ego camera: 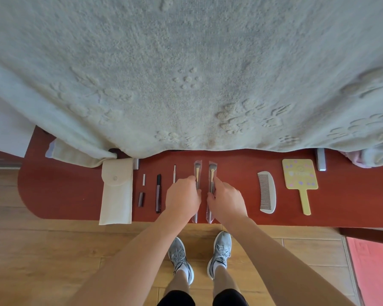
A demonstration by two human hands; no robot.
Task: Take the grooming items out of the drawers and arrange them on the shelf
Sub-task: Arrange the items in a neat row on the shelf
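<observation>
On the red-brown shelf (64, 195) lie two makeup brushes in clear sleeves, side by side. My left hand (182, 196) grips the left brush (197, 171). My right hand (227, 200) grips the right brush (212, 171). Left of them lie a thin white stick (174, 176), a dark pencil (158, 193), a small dark tube (141, 199) with a white cap (144, 179) above it, and a beige pouch (116, 192). To the right lie a white comb (266, 192) and a yellow hand mirror (300, 180).
A pale textured blanket (186, 74) hangs over the back of the shelf. Wooden floor (53, 250) lies below the shelf's front edge, with my grey shoes (179, 255) on it. A pink mat (374, 268) lies at the lower right.
</observation>
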